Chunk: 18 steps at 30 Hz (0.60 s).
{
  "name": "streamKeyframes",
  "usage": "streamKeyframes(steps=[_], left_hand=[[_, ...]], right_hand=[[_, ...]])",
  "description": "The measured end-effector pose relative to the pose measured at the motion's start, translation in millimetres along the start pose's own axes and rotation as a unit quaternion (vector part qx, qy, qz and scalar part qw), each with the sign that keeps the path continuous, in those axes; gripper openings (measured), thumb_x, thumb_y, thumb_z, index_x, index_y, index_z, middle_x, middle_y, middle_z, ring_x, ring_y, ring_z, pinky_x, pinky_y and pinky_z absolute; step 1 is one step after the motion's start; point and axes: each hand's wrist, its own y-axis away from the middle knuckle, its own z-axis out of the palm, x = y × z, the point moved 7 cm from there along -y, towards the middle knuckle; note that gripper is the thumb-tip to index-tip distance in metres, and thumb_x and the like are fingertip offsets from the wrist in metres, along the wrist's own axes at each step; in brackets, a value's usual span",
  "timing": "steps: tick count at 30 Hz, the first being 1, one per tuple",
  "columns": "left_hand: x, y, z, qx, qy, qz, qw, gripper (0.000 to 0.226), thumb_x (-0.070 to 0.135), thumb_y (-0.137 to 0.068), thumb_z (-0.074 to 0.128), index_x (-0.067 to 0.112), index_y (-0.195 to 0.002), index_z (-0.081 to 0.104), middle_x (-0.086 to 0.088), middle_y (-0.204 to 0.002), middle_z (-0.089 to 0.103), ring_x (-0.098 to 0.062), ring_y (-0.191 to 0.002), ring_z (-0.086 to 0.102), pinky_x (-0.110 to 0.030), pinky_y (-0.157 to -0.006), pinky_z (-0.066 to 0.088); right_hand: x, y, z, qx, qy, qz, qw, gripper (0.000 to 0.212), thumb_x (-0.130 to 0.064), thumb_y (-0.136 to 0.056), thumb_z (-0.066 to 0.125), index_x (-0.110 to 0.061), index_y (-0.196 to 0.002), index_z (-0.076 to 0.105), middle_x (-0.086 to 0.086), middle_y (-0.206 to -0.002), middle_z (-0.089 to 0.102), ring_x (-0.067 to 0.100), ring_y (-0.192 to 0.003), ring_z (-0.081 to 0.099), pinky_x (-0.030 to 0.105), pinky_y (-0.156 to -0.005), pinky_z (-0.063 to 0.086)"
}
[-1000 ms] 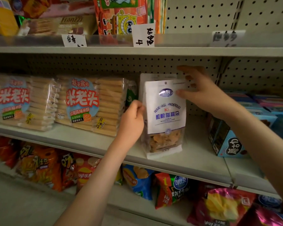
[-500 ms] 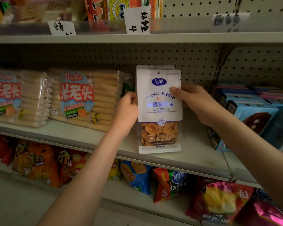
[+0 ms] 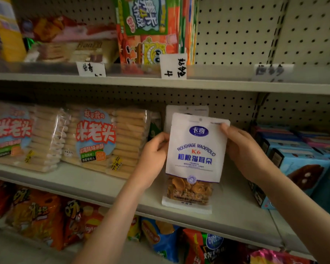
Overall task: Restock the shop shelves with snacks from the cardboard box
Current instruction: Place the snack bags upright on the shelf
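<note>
Snack pouch (image 3: 196,149) first: in the head view, the only one I have, it stands upright on the middle shelf (image 3: 84,185) near the front lip, its bottom edge on the shelf. It sits between the rice-cracker packs (image 3: 107,138) on my left and the blue boxes (image 3: 297,168) on my right.

My left hand (image 3: 154,159) has its fingers curled onto the pouch's left edge. My right hand (image 3: 244,151) pinches the upper right edge, thumb on the front and fingers hidden behind. So both hands hold the pouch, neither spread wide.

I judge it light and fairly stiff, a flat film bag with sealed borders. The clear window at the bottom shows thin fried crisps, which would break if squeezed. Those borders are the place to hold, not the filled lower part. The film looks smooth, so it could slide on the shelf.

Its front reads "ROUGHAGE MAOERDUO", "K6" and 粗粮猫耳朵, with 卡奇 in the blue oval. A second pouch (image 3: 187,109) stands just behind it.

The cracker packs read 米老头. A handwritten price tag (image 3: 173,66) on the shelf above shows a "4". The cardboard box is out of view.
</note>
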Motion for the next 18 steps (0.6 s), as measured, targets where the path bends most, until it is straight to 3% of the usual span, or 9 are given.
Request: streamKeyframes(steps=[3,5,8,10,12,14,18], left_hand=[[0,4,-5,-0.012,0.011,-0.003,1.000,0.029,0.010,-0.096,0.049,0.037,-0.089,0.058,0.021,-0.088,0.067,0.008,-0.084,0.063,-0.015,-0.074,0.051],[-1,7,-10,-0.005,0.041,-0.017,0.999,0.022,0.018,-0.097,0.049,0.036,-0.091,0.060,0.021,-0.089,0.069,0.004,-0.088,0.064,-0.018,-0.077,0.051],[-7,5,-19,0.040,0.086,-0.042,0.995,0.021,0.030,-0.099,0.042,0.029,-0.101,0.062,0.006,-0.106,0.069,-0.010,-0.101,0.064,-0.029,-0.089,0.051],[-13,-1,-25,0.082,0.070,-0.057,0.992,0.021,0.032,-0.100,0.040,0.032,-0.103,0.061,0.002,-0.112,0.067,-0.016,-0.105,0.063,-0.038,-0.095,0.050],[-18,-8,-23,0.076,0.012,-0.069,0.995,0.018,0.029,-0.099,0.043,0.036,-0.101,0.060,0.003,-0.113,0.066,-0.019,-0.107,0.061,-0.044,-0.097,0.048],[-19,-11,-15,0.042,-0.033,-0.083,0.995,0.018,0.028,-0.099,0.045,0.032,-0.105,0.061,0.002,-0.110,0.067,-0.020,-0.104,0.062,-0.040,-0.094,0.049],[-13,-16,1,0.010,0.029,-0.115,0.993,0.034,0.039,-0.100,0.041,0.026,-0.077,0.064,0.005,-0.075,0.070,-0.017,-0.079,0.065,-0.034,-0.079,0.050]], right_hand=[[-3,4,5,-0.007,-0.068,-0.032,0.997,0.045,-0.040,-0.092,0.032,-0.017,-0.104,0.069,0.008,-0.109,0.070,0.023,-0.105,0.065,0.037,-0.091,0.050],[0,1,0,0.046,-0.093,-0.037,0.994,0.051,-0.045,-0.093,0.030,-0.013,-0.101,0.068,0.008,-0.104,0.071,0.024,-0.102,0.065,0.039,-0.089,0.048],[4,-5,-13,0.190,0.001,-0.010,0.982,0.024,-0.031,-0.098,0.042,-0.020,-0.092,0.063,0.003,-0.093,0.071,0.023,-0.094,0.065,0.038,-0.083,0.050],[11,-12,-17,0.232,0.090,0.027,0.968,0.006,-0.021,-0.093,0.054,-0.026,-0.096,0.057,0.001,-0.102,0.067,0.025,-0.099,0.062,0.039,-0.084,0.052],[23,-21,-13,0.201,0.144,0.067,0.967,0.030,-0.021,-0.084,0.068,-0.027,-0.110,0.053,0.001,-0.113,0.063,0.024,-0.102,0.060,0.044,-0.087,0.052],[32,-27,-7,0.154,0.191,0.100,0.964,0.043,-0.026,-0.079,0.073,-0.022,-0.118,0.055,0.000,-0.112,0.064,0.022,-0.099,0.062,0.043,-0.084,0.054],[41,-33,-2,0.082,0.232,0.085,0.966,0.022,-0.020,-0.080,0.072,-0.014,-0.100,0.066,0.005,-0.094,0.071,0.025,-0.088,0.067,0.051,-0.086,0.054]])
